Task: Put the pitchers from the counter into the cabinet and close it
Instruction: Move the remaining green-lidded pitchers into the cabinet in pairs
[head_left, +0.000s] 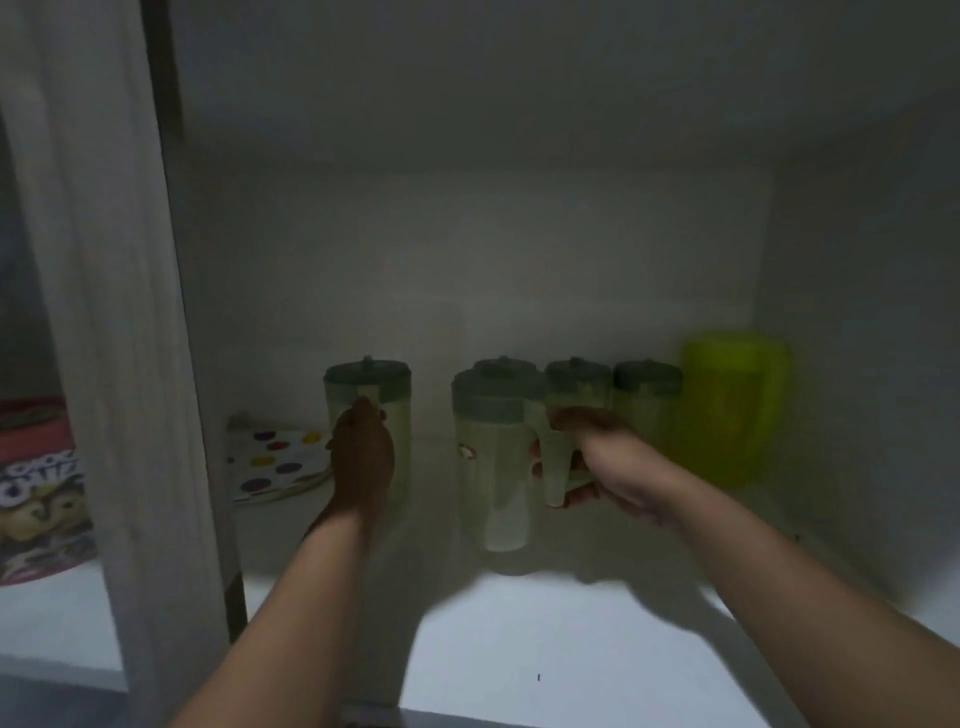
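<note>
Both my arms reach into the open white cabinet (519, 249). My left hand (361, 454) grips the handle of a pale green pitcher with a grey lid (400, 410) standing on the shelf at left. A second grey-lidded pitcher (493, 467) stands nearer the shelf front, and my right hand (592, 462) is wrapped around its handle. Behind it stand three more lidded pitchers (647, 389) in a row. A bright lime-green pitcher (732, 410) without a lid stands at the far right.
A polka-dot plate stack (275, 462) lies on the shelf left of my left hand. The cabinet's vertical divider (124, 338) stands at left, with a colourful box (36, 499) in the neighbouring compartment. The shelf front (545, 649) is brightly lit.
</note>
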